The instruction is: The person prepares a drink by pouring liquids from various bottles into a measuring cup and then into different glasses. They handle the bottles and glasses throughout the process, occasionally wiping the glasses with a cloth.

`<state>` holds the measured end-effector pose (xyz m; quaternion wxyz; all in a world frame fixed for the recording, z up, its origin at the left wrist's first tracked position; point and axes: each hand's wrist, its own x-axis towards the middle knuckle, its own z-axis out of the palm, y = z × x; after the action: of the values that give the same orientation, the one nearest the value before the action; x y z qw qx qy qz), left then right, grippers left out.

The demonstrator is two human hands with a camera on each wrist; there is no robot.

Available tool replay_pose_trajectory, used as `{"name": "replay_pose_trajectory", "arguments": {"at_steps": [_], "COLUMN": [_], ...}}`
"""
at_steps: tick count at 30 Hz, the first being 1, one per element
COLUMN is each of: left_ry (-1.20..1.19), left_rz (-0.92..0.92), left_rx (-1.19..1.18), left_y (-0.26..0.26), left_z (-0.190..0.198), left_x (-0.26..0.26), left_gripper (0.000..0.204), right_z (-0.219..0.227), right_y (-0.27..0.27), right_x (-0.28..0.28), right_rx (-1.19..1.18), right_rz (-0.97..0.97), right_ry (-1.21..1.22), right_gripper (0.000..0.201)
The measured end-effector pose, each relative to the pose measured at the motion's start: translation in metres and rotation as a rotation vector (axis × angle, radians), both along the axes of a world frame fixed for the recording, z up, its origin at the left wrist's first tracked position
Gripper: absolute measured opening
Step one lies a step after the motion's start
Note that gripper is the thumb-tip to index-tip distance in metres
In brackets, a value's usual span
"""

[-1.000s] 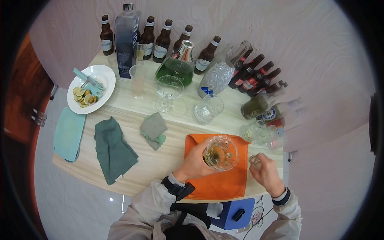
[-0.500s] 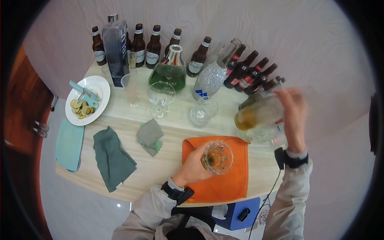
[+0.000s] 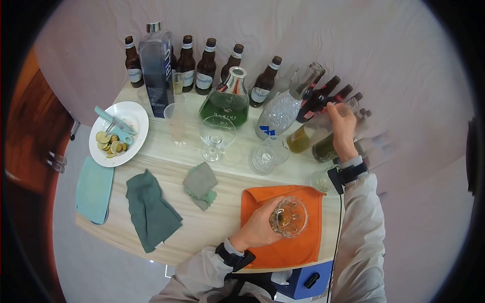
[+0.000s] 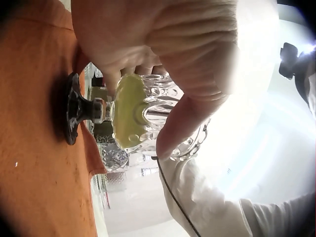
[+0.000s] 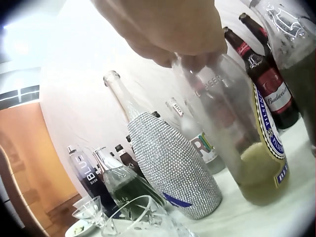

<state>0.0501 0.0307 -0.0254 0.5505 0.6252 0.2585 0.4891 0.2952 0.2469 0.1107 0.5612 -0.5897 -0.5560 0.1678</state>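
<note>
Toward the right end of the table (image 3: 232, 177), the right hand (image 3: 344, 126) grips the neck of the clear bottle (image 3: 299, 140), fingers bent nearly closed. The bottle body extends down and leftward from this hand, its long axis slanting in the head view; base contact is uncertain. Near the front edge, the left hand (image 3: 260, 227) curls partly closed around the stemmed glass (image 3: 289, 217), over the orange cloth (image 3: 303, 252). The right hand is nearer the bottle. Beyond lie the silver bottle (image 3: 278, 115), the green flask (image 3: 225, 108) and, toward the left edge, the plate (image 3: 132, 154).
</note>
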Motion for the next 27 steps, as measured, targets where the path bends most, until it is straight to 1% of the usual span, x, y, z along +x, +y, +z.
{"name": "replay_pose_trajectory", "arguments": {"at_steps": [1, 5, 7, 8, 9, 11, 12, 14, 15, 16, 18, 20, 21, 22, 23, 24, 26, 27], "left_ry": [0.004, -0.021, -0.029, -0.047, -0.064, -0.066, -0.072, -0.055, -0.036, -0.046, 0.004, 0.033, 0.059, 0.006, 0.013, 0.010, 0.005, 0.017], "left_rz": [-0.005, -0.013, -0.027, -0.037, -0.046, -0.043, -0.035, -0.023, -0.018, -0.004, 0.078, 0.043, 0.019, -0.018, -0.026, -0.025, -0.016, 0.011], "left_rx": [-0.004, -0.033, -0.058, -0.067, -0.074, -0.074, -0.080, -0.086, -0.084, -0.090, 0.029, 0.017, 0.016, -0.006, -0.001, 0.008, 0.024, 0.093], "left_y": [0.000, 0.000, -0.001, 0.000, 0.002, 0.002, 0.001, 0.001, 0.004, 0.005, 0.002, 0.003, 0.002, 0.002, 0.001, 0.002, 0.003, 0.005], "left_z": [0.001, 0.006, 0.005, 0.001, 0.000, 0.000, 0.000, 0.007, 0.009, 0.009, 0.006, 0.007, 0.008, 0.005, 0.004, 0.004, 0.005, 0.005], "left_x": [0.000, -0.003, -0.001, 0.000, 0.001, 0.001, 0.000, -0.003, -0.004, -0.003, -0.001, -0.001, 0.000, 0.001, 0.002, 0.002, 0.001, 0.002], "left_gripper": [0.086, 0.087, 0.087, 0.087, 0.087, 0.086, 0.085, 0.085, 0.085, 0.085, 0.086, 0.087, 0.088, 0.093, 0.093, 0.093, 0.094, 0.095], "right_z": [-0.003, 0.002, 0.007, 0.008, 0.007, -0.004, -0.008, -0.010, -0.024, -0.036, -0.030, -0.024, -0.028, -0.032, -0.034, -0.034, -0.032, -0.031], "right_y": [0.003, 0.004, 0.001, -0.003, -0.008, -0.025, -0.039, -0.090, -0.113, -0.145, -0.208, -0.239, -0.246, -0.250, -0.252, -0.249, -0.247, -0.245], "right_x": [0.002, -0.001, 0.000, -0.001, 0.000, 0.000, 0.000, -0.003, 0.016, 0.013, -0.020, -0.049, -0.056, -0.062, -0.066, -0.068, -0.068, -0.067], "right_rx": [-0.002, -0.050, -0.087, -0.129, -0.126, -0.144, -0.116, -0.090, -0.199, -0.177, -0.283, -0.390, -0.394, -0.363, -0.328, -0.352, -0.323, -0.303], "right_rz": [0.027, 0.020, 0.033, 0.052, 0.047, 0.017, -0.001, 0.089, 0.206, 0.389, 0.501, 0.598, 0.579, 0.549, 0.525, 0.518, 0.517, 0.516], "right_ry": [0.015, -0.003, -0.148, -0.125, -0.123, -0.214, -0.210, -0.005, -0.084, -0.124, -0.294, -0.376, -0.368, -0.441, -0.514, -0.416, -0.425, -0.440], "right_gripper": [0.021, 0.024, 0.028, 0.041, 0.041, 0.059, 0.072, 0.077, 0.084, 0.097, 0.109, 0.117, 0.117, 0.114, 0.112, 0.105, 0.102, 0.099]}}
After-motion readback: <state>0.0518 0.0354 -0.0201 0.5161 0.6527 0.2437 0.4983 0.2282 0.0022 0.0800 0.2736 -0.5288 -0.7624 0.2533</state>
